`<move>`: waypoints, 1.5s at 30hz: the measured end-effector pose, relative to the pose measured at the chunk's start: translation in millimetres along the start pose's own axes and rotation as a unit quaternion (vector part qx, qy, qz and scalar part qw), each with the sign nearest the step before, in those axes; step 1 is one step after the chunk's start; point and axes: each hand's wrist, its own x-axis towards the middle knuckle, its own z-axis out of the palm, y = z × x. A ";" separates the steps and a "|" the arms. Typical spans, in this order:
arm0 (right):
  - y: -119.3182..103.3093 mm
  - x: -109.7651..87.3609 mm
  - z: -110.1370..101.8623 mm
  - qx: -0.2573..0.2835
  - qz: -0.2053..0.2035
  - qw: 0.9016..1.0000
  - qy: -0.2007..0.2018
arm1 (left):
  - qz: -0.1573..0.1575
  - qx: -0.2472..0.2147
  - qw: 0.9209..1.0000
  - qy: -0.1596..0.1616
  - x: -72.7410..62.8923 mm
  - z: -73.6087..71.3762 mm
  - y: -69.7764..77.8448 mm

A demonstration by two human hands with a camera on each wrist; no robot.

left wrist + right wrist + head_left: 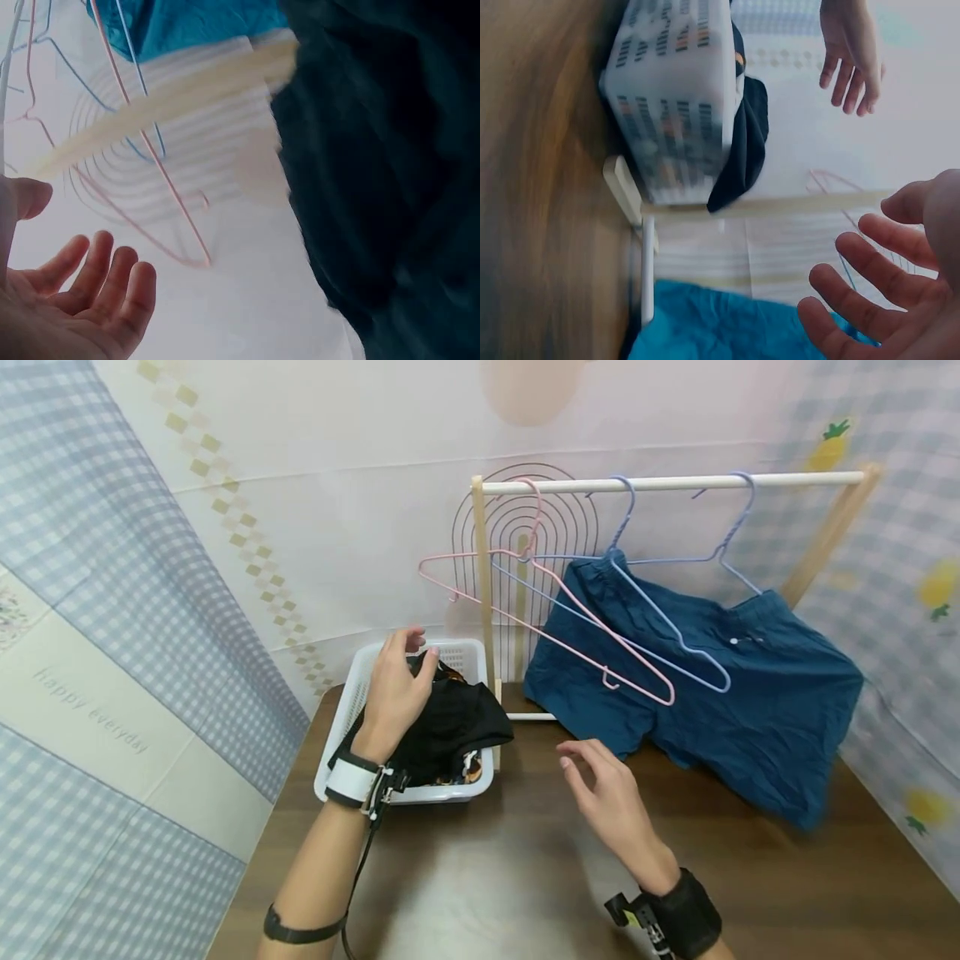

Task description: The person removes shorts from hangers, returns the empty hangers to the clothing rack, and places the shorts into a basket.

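Altogether, two loosely spread hands, three hangers, one basket, one blue garment

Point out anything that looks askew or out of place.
The black cloth flops over the rim of the white basket on the side toward the clothes rack; it looks untidy, not fully tucked inside.

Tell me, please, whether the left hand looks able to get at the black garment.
Probably yes: the left hand hovers empty above the white basket, and the black garment lies uncovered on top.
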 end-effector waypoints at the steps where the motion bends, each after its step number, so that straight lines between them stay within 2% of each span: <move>1: 1.7 -1.7 -2.8 -0.001 0.003 1.000 0.005 | -0.001 -0.003 1.000 0.000 2.9 3.4 3.4; 5: 7.9 -9.3 -10.9 -0.009 0.012 0.999 0.028 | 0.001 -0.019 1.000 0.000 13.7 19.4 13.7; 10: 20.5 -15.7 -25.6 -0.016 0.030 0.996 0.081 | -0.003 -0.039 0.999 -0.011 26.3 40.2 24.6; 15: 36.5 -18.4 -43.8 -0.023 0.051 0.987 0.148 | -0.005 -0.051 0.999 -0.018 38.7 57.2 32.6; 20: 50.1 -23.6 -57.6 -0.032 0.074 0.979 0.189 | -0.009 -0.067 0.998 -0.013 47.4 71.0 32.4; 27: 59.7 -32.4 -66.5 -0.032 0.100 0.975 0.196 | -0.012 -0.102 0.995 0.013 62.6 87.9 33.1; 34: 63.1 -36.0 -68.8 -0.033 0.112 0.973 0.198 | 0.000 -0.142 0.990 0.014 77.7 105.9 36.5; 39: 65.2 -38.0 -69.4 -0.030 0.110 0.973 0.200 | 0.000 -0.178 0.984 0.010 81.7 114.5 34.9; 45: 72.3 -42.0 -72.5 -0.030 0.101 0.972 0.212 | -0.001 -0.201 0.979 0.013 79.9 120.1 34.1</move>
